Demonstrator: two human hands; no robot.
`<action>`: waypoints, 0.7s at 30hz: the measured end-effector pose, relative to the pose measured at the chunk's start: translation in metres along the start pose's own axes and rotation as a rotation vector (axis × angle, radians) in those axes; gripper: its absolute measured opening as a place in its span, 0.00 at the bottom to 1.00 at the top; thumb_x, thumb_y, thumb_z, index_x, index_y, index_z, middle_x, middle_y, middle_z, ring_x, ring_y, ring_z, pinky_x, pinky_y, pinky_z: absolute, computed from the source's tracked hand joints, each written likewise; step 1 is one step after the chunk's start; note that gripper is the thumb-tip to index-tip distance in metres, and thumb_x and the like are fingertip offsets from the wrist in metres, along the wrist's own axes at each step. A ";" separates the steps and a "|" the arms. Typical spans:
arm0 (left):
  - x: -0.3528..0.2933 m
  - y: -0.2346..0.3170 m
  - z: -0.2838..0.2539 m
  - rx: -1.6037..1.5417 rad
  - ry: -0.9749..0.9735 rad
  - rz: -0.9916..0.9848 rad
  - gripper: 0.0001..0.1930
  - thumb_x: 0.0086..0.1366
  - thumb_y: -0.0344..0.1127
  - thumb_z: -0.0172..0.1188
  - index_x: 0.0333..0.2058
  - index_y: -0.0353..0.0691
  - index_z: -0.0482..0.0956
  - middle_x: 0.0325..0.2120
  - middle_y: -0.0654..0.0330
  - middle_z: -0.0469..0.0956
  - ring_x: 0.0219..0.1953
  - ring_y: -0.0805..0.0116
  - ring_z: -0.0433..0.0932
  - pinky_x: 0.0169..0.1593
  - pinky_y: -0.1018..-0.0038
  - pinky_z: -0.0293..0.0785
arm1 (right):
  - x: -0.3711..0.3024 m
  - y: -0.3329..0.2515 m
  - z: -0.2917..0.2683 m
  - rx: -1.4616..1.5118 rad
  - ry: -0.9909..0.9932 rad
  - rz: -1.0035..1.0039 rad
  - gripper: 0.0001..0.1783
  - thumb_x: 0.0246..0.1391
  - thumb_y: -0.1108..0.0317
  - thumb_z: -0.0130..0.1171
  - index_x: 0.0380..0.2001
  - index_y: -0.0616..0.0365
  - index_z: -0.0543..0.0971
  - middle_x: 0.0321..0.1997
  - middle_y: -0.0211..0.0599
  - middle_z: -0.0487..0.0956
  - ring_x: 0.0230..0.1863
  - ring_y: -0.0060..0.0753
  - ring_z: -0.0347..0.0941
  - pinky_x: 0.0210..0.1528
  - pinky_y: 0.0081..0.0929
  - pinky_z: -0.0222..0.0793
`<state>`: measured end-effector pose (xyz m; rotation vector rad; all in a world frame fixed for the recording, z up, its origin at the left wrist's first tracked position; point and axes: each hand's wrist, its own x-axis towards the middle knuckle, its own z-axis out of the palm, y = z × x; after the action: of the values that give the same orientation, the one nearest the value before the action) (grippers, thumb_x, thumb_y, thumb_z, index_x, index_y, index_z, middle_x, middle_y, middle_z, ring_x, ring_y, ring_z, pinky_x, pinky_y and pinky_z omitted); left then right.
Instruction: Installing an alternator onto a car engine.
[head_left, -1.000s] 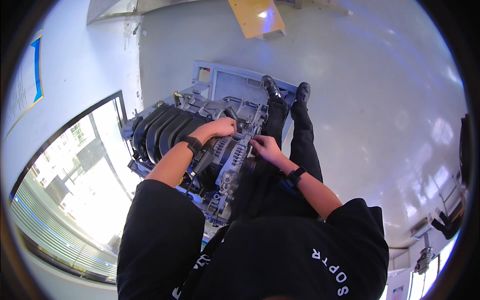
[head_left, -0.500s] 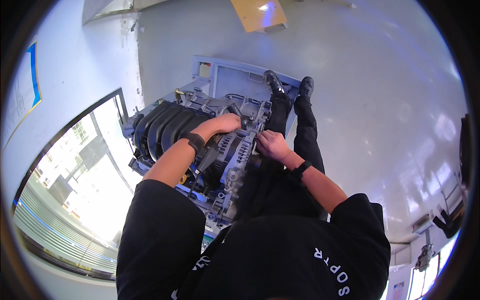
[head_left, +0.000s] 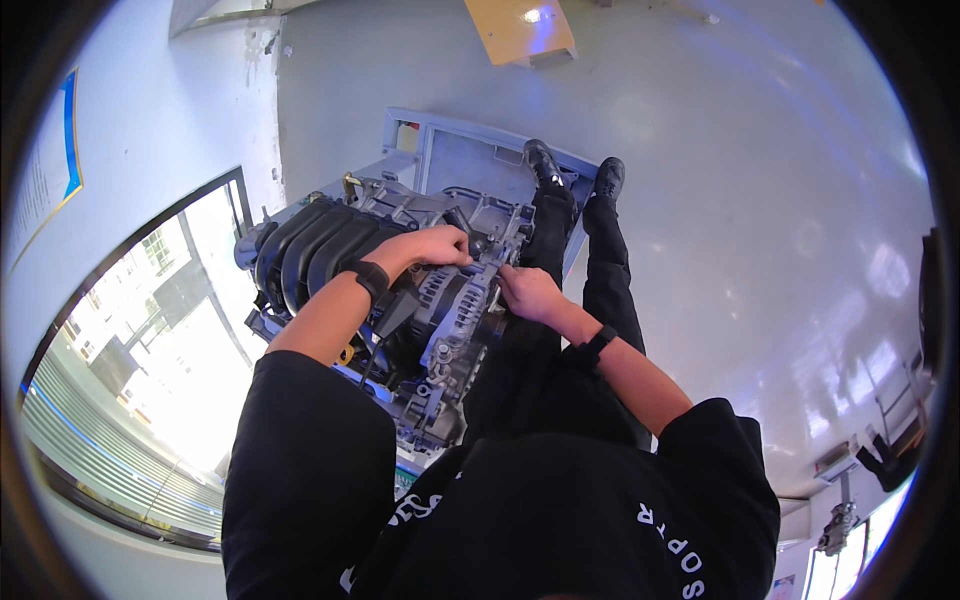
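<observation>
A car engine [head_left: 400,215] sits in front of me on the left, with black curved intake pipes [head_left: 315,250] along its far-left side and a finned alternator [head_left: 447,308] facing me. My left hand [head_left: 438,246] is over the engine's top, just above the alternator, its fingers bent down and closed. My right hand [head_left: 533,292] comes in from the right, its fingertips pinched against the metal edge beside the alternator. The two hands are a short gap apart. Whatever lies between the fingers of either hand is too small or hidden to make out.
The engine rests on a grey metal stand with a flat tray [head_left: 460,160] at its far end. My shoes [head_left: 609,178] are close by its right edge. A bright window [head_left: 150,320] is in the wall on the left. A yellow board [head_left: 520,30] lies farther off.
The view has shifted slightly, so the engine sits a bit farther left. My left fingers have curled downward somewhat; my right hand stays at the same metal edge.
</observation>
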<state>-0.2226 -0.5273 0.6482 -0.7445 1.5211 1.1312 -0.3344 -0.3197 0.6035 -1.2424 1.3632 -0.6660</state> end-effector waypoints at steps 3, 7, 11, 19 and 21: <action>-0.003 0.003 -0.002 0.049 0.001 0.027 0.16 0.53 0.44 0.64 0.33 0.36 0.78 0.31 0.52 0.79 0.37 0.61 0.77 0.41 0.68 0.70 | -0.002 -0.004 -0.001 -0.083 0.074 -0.046 0.10 0.52 0.65 0.48 0.27 0.61 0.70 0.22 0.49 0.75 0.27 0.51 0.74 0.29 0.46 0.69; -0.006 0.012 -0.002 0.044 -0.007 -0.002 0.16 0.53 0.43 0.64 0.33 0.36 0.78 0.32 0.51 0.79 0.38 0.59 0.77 0.42 0.68 0.70 | -0.005 0.000 -0.006 -0.168 0.167 -0.172 0.08 0.50 0.66 0.51 0.26 0.61 0.70 0.21 0.45 0.73 0.26 0.48 0.73 0.28 0.41 0.69; -0.001 0.006 0.004 0.075 0.056 0.029 0.15 0.53 0.42 0.65 0.32 0.36 0.78 0.31 0.50 0.79 0.38 0.57 0.77 0.42 0.66 0.70 | -0.003 0.003 -0.006 -0.215 0.245 -0.243 0.10 0.53 0.66 0.51 0.25 0.63 0.71 0.19 0.38 0.73 0.22 0.39 0.72 0.25 0.34 0.68; -0.004 0.011 0.006 0.121 0.057 0.003 0.12 0.54 0.40 0.63 0.31 0.36 0.77 0.31 0.49 0.79 0.38 0.56 0.77 0.41 0.66 0.70 | 0.014 0.010 -0.024 1.112 -0.470 0.458 0.17 0.61 0.59 0.47 0.30 0.61 0.76 0.16 0.27 0.72 0.16 0.19 0.66 0.19 0.17 0.59; -0.004 0.013 0.007 0.108 0.069 0.003 0.12 0.54 0.40 0.63 0.31 0.36 0.77 0.30 0.49 0.79 0.38 0.56 0.77 0.41 0.66 0.70 | 0.015 0.017 -0.017 1.094 -0.476 0.436 0.16 0.61 0.59 0.47 0.30 0.60 0.77 0.17 0.26 0.72 0.16 0.18 0.65 0.18 0.16 0.58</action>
<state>-0.2305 -0.5163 0.6552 -0.7140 1.6284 1.0265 -0.3530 -0.3328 0.5871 -0.1750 0.6293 -0.6037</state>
